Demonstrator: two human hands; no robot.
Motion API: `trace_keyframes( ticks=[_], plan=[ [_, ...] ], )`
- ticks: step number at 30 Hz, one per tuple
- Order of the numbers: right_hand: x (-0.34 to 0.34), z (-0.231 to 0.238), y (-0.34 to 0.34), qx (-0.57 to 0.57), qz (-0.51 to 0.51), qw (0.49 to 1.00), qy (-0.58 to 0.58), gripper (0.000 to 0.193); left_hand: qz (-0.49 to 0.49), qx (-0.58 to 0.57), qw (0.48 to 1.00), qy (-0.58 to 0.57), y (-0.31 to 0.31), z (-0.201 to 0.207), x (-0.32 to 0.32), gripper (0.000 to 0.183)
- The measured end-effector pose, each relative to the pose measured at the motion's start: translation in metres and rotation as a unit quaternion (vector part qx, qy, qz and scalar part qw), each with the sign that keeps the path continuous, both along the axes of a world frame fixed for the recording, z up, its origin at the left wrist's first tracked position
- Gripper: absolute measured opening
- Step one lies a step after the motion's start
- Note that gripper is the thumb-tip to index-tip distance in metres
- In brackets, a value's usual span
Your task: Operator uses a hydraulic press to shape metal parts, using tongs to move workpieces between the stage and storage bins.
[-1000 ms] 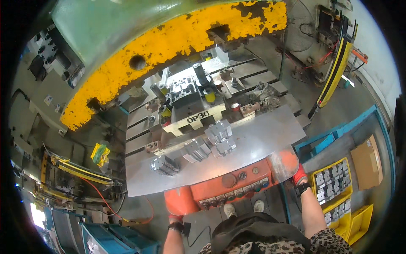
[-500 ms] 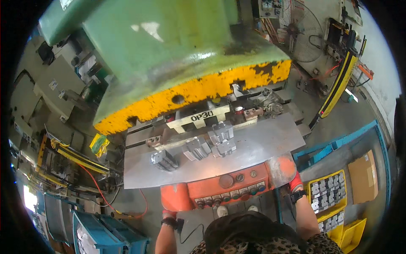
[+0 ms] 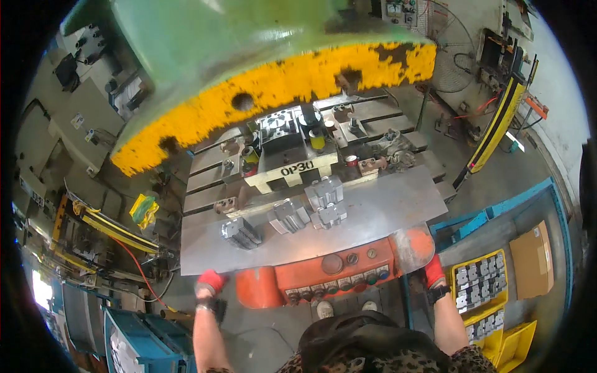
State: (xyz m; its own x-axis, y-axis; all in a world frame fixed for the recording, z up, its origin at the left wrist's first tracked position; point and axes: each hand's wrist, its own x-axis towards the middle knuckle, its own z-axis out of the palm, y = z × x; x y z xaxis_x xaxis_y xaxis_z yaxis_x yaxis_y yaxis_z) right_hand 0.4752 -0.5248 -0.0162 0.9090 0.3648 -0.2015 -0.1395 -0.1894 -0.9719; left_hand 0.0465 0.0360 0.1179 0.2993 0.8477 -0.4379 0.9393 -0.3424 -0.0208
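Observation:
My left hand (image 3: 210, 281), in a red glove, is off the left end of the orange control panel (image 3: 336, 273), just below the steel plate's near left corner. Its fingers look curled, with nothing seen in them. My right hand (image 3: 435, 271), also red-gloved, is at the panel's right end; its fingers are mostly hidden. On the steel plate (image 3: 392, 205) sit several grey finned metal parts: a stack (image 3: 241, 233) at left, a group (image 3: 289, 216) in the middle and another (image 3: 326, 202) at right. Behind them is a press die (image 3: 292, 171), with a silvery piece (image 3: 279, 124) on top.
The green press's yellow-edged ram (image 3: 273, 84) hangs above the die. Yellow-black guard posts (image 3: 497, 124) stand on either side. To my right are yellow crates (image 3: 507, 292) of metal parts and a cardboard sheet (image 3: 532, 261); a blue bin (image 3: 146, 339) is at lower left.
The ram has risen, baring the die and the silvery piece on it. My left hand has left the panel's left end, moving left and up. My right hand stays near the right end.

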Motion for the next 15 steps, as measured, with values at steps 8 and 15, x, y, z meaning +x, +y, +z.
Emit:
trace_keyframes(
  ticks=[8,15],
  plan=[
    [-0.068,0.011,-0.033,0.013,-0.119,0.988,0.094,0.024,-0.210,0.264,0.877,-0.343,0.022,0.174,0.248,0.058],
    [-0.142,-0.034,-0.096,-0.050,-0.282,0.958,0.001,0.029,-0.175,0.155,0.932,-0.277,0.036,0.198,0.439,0.082]
  ],
)
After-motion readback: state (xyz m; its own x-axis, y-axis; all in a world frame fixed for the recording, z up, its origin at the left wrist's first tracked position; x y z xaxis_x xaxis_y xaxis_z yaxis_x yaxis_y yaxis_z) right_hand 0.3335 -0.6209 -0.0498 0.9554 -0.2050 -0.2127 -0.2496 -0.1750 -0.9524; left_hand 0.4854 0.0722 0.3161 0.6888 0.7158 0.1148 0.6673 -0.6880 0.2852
